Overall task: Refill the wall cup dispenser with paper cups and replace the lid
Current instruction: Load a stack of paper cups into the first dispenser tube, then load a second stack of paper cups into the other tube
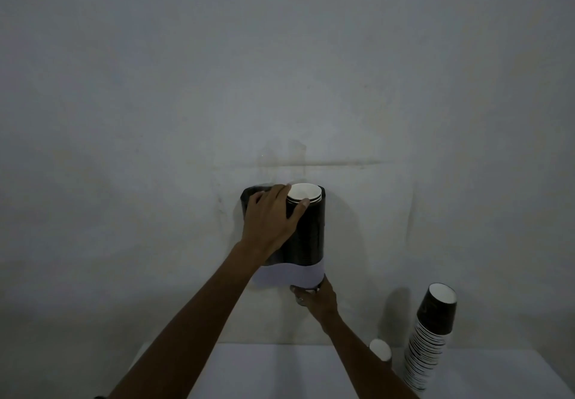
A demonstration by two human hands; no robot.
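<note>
The wall cup dispenser (309, 237) is a black upright tube with a white lower band (289, 275). White rims of paper cups (304, 193) show in its open top. My left hand (270, 221) lies over the tube's upper left side, with the thumb touching the cup rims. A dark rounded piece (249, 196) sits under its fingers; I cannot tell whether it is the lid. My right hand (314, 299) cups the dispenser's bottom end from below, fingers curled against it. What it touches there is hidden.
A tall leaning stack of dark paper cups (431, 336) stands on the white table (280, 370) at the right. A single cup (380, 349) stands next to it, beside my right forearm. The pale wall (280, 72) fills the background.
</note>
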